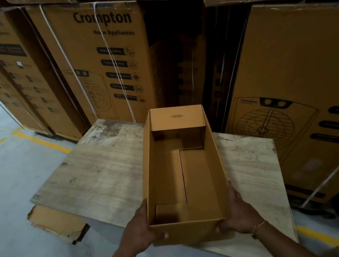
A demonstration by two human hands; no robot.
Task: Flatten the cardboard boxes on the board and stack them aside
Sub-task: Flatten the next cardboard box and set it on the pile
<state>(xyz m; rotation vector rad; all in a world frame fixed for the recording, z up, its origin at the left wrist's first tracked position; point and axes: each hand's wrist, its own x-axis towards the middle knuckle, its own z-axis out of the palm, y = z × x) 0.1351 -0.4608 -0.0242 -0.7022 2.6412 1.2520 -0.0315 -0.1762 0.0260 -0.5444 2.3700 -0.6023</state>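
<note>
Head view: a long, open-topped brown cardboard box point(195, 176) lies lengthwise over the middle of the pale, scuffed wooden board point(95, 175), its near end past the board's near edge. The left hand point(139, 228) and right hand point(237, 211) each clasp a near corner. Squeezing the walls while the floor flaps stay folded in would likely crumple it. If released, the overhanging end could tip off.
</note>
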